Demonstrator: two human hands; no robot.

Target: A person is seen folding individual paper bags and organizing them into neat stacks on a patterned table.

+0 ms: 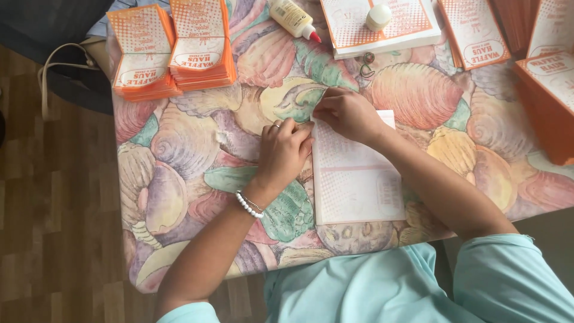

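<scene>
A white paper sheet [359,179] with faint orange print lies flat on the shell-patterned tablecloth [179,155] in front of me. My left hand [284,149], with a ring and a white bead bracelet, presses its fingers along the sheet's left edge near the top corner. My right hand [347,113] pinches the same top left corner with curled fingers. Both hands touch the sheet close together.
Two stacks of orange and white folded paper bags [170,51] stand at the back left. A glue bottle [293,18] lies at the back centre. More printed sheets [382,30] and orange stacks [547,90] sit at the back right. Wooden floor lies left.
</scene>
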